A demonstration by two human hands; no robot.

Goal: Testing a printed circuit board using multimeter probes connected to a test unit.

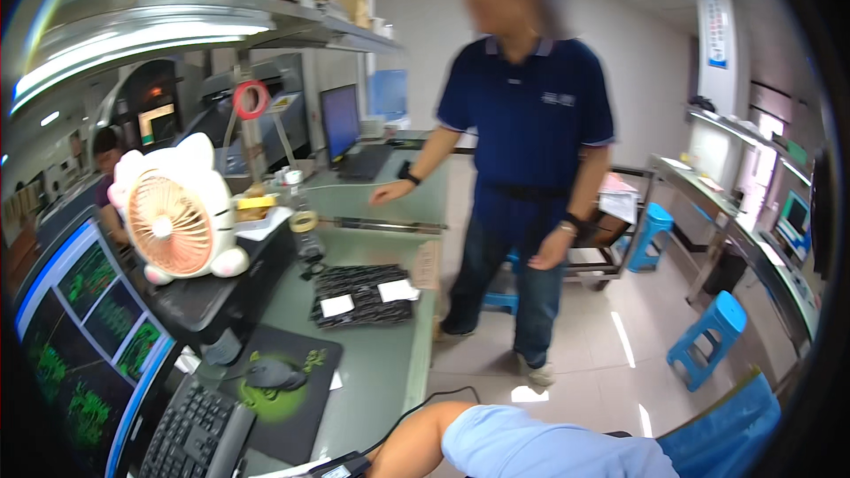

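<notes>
Own arm (425,443) enters from lower edge, bare forearm bent at elbow, light blue short sleeve (531,451) above it. Hand cut off by frame edge. Other arm out of view.

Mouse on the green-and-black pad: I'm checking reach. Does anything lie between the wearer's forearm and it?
Nothing visible blocks it. Between the forearm and the mouse lie only bare pad and table. A thin black cable and a small black device lie beside the arm. The hands are out of view.
</notes>
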